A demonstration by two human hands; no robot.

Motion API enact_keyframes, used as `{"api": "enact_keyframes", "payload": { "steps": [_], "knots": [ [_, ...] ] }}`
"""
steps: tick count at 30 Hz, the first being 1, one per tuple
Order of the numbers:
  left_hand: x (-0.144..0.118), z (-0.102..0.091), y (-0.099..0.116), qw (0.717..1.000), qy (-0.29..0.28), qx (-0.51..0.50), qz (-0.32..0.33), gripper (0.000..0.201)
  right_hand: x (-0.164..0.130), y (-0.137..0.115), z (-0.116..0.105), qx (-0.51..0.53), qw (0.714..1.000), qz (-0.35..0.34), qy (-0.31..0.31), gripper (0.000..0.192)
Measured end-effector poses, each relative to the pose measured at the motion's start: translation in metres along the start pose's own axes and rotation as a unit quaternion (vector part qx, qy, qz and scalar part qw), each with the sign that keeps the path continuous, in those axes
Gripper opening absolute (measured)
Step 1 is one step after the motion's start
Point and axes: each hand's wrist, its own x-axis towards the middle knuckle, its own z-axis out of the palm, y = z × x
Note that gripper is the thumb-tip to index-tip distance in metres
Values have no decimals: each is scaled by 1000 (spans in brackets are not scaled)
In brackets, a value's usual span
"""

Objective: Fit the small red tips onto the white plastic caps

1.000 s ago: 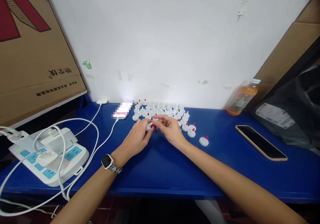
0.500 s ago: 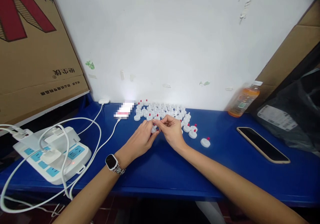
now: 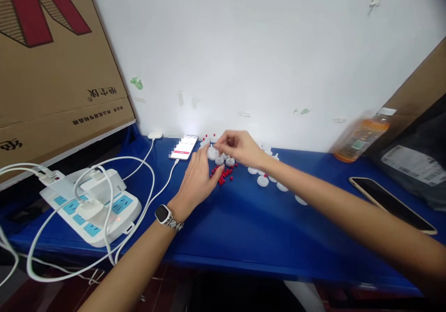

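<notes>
My left hand rests near the table with its fingers stretched out and its thumb apart. Just beyond its fingertips is a white nozzle cap. My right hand hovers over the group of caps with thumb and index finger pinched beside that cap; what the pinch holds, if anything, is too small to make out. Below it sits a loose pile of small red tips. A white cap with a red tip lies under my right forearm, which hides part of the group.
On the blue table, a lit phone is plugged into a cable. A power strip with looping white cords fills the left. At the right are an orange drink bottle, a dark phone and a grey plastic bag.
My hands have come apart. The left has opened; the right has lifted toward the back caps. The red pile between them is now visible, and the view has shifted left.
</notes>
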Motion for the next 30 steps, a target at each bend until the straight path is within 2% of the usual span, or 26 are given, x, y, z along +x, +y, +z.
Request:
{"api": "enact_keyframes", "payload": {
  "steps": [2,4,7,11,15,20,26,28,30],
  "knots": [
    [-1,0,-5,999,26,25,-25,65,31,15,-8,-61,997,5,48,12],
    [-1,-1,-8,998,14,34,-44,52,63,34,-11,-154,985,37,65,6],
    [-2,-2,-9,997,-30,36,-63,24,98,62,-8,-312,948,67,15,10],
    [-1,-2,-8,994,-37,46,-93,16,118,89,3,-369,926,77,-33,12],
    [-2,-2,-4,994,-50,44,-90,17,119,103,7,-391,914,82,-71,13],
    [-1,-4,-2,994,-46,34,-89,16,109,98,7,-399,913,51,-65,31],
    [0,-4,-12,995,-22,18,-95,11,91,84,9,-359,926,12,-121,7],
    [0,-3,-14,996,-12,17,-88,11,80,75,6,-336,938,1,-88,9],
    [-1,-3,-13,997,11,21,-67,16,61,62,2,-283,958,-21,-26,11]
  ]
}}
